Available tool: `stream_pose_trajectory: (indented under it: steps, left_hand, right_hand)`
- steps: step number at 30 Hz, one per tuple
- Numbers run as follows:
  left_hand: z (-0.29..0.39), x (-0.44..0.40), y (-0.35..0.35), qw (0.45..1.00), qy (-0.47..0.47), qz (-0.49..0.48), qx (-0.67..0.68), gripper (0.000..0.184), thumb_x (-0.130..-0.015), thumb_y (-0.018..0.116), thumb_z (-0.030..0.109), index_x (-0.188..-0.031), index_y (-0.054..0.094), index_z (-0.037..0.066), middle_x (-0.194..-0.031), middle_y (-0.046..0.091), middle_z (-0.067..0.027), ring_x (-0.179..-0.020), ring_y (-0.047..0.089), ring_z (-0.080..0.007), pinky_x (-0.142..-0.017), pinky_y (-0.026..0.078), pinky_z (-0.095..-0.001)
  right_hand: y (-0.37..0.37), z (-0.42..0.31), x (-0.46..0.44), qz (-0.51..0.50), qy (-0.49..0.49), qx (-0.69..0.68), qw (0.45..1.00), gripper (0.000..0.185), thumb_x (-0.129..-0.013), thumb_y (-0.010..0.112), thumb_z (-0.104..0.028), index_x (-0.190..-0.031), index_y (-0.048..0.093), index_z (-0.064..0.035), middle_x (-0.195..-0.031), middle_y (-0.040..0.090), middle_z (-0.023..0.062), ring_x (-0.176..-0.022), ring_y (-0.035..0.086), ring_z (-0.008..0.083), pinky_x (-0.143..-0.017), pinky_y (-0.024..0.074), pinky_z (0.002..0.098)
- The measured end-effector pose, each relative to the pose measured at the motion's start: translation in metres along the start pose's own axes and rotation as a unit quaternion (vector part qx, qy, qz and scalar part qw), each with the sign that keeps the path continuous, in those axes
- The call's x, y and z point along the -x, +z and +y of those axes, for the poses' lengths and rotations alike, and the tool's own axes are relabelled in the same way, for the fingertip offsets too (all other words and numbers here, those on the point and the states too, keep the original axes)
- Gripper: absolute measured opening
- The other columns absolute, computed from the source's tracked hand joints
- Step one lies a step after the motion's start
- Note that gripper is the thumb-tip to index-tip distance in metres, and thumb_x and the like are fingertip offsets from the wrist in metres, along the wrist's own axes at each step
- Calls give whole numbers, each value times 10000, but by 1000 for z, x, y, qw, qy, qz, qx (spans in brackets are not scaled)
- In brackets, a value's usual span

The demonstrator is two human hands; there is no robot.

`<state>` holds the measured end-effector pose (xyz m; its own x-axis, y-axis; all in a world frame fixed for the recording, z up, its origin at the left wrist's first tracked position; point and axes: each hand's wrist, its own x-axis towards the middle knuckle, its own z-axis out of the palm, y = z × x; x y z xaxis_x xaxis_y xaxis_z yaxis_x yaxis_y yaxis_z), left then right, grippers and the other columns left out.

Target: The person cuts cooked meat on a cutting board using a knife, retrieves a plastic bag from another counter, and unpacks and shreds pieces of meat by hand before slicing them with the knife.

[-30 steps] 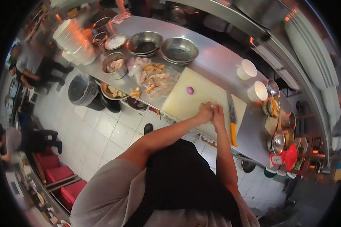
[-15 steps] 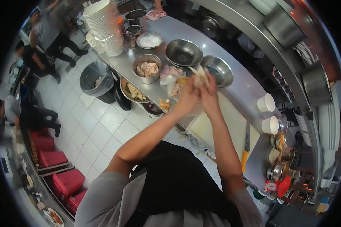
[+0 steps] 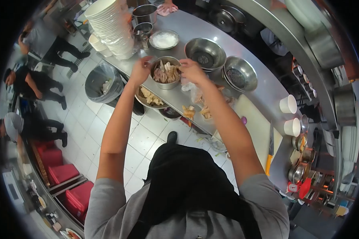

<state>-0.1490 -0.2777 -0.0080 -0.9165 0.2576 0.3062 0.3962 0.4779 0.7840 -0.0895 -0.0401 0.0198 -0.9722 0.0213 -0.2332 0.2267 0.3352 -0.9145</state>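
My left hand (image 3: 140, 71) is beside the left rim of a steel pot (image 3: 166, 86), fingers apart and holding nothing that I can see. On the pot's other side, my right hand (image 3: 193, 71) has spread, curved fingers at the right rim. Pale meat pieces (image 3: 166, 72) fill the pot. Partly behind my right forearm lie a plastic bag (image 3: 195, 95) and more meat. The white cutting board (image 3: 253, 123) carries a small purple onion (image 3: 243, 120), and a yellow-handled knife (image 3: 271, 149) rests along its right side.
Stacked white bowls (image 3: 109, 28), a plate of white stuff (image 3: 164, 39) and steel bowls (image 3: 205, 53) stand around the pot. A lined bin (image 3: 103, 85) is left of the counter. Two white tubs (image 3: 288, 104) stand right. Several people are at left; another person's hand (image 3: 167, 7) holds a cloth.
My hands have moved left from above the bag and board to the pot and parted. Long pale pieces now lie on top of the meat in the pot. The view has shifted.
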Motion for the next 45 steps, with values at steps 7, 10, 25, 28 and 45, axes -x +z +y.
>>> stream_pose_trajectory:
  steps: [7, 10, 25, 28, 45]
  left_hand:
    - [-20, 12, 21, 971, -224, -72, 33, 460, -740, 774, 199, -1026, 528, -64, -664, 617, -147, -473, 595, -200, -391, 476, -331]
    - [-1, 13, 33, 970, -230, -76, -30, 427, -725, 772, 188, -972, 516, -49, -682, 615, -163, -556, 632, -260, -472, 508, -382]
    - [117, 83, 229, 928, 254, -232, -141, 303, -790, 638, 104, -1078, 624, 13, -1054, 614, -194, -1037, 567, -358, -883, 456, -455]
    - [95, 68, 252, 927, 224, -240, -184, 273, -807, 635, 111, -1066, 647, 25, -1009, 641, -187, -951, 604, -368, -828, 482, -443]
    - [75, 68, 170, 889, 343, -221, -205, 209, -764, 603, 47, -970, 603, 10, -1066, 584, -118, -1028, 512, -331, -869, 421, -438]
  right_hand:
    - [-102, 76, 129, 65, -46, -181, 980, 299, -903, 616, -120, -1191, 581, -51, -1136, 617, 57, -996, 592, 147, -800, 531, 305]
    - [-155, 131, 235, 214, 10, -137, 967, 247, -890, 615, -84, -1133, 610, -37, -1068, 640, 28, -970, 597, 133, -783, 530, 306]
    - [-216, 284, 448, 403, 209, 401, 796, 539, -797, 628, -53, -1313, 474, -80, -1182, 556, 253, -1045, 534, 446, -866, 451, 489]
    - [-222, 278, 442, 367, 188, 389, 824, 492, -841, 561, -62, -1323, 464, -91, -1084, 590, 253, -921, 568, 432, -784, 468, 493]
    - [-125, 257, 469, 329, 247, -69, 909, 290, -980, 488, -208, -1229, 508, -61, -754, 564, 29, -572, 492, 89, -512, 425, 254]
